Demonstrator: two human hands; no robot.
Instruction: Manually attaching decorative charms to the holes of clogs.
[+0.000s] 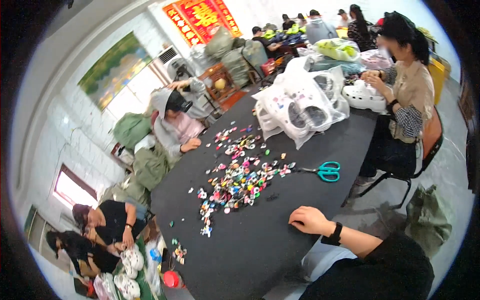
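Note:
My right hand (311, 221) rests on the near right edge of the black table (260, 240), its fingers curled inward. Nothing shows in its grasp, and a black band circles the wrist. Beyond it lie scissors (327, 172) with teal handles, blades pointing left. A wide scatter of small colourful shoe charms (237, 182) covers the middle of the table, apart from my hand. My left hand is out of the picture.
Clear bags of white clogs (300, 102) are heaped at the far right. A person there handles a white clog (364, 96). Another person's hand (190, 145) touches the far left table edge. A red-lidded jar (172, 279) stands at the near left. Green sacks (150, 162) line the wall.

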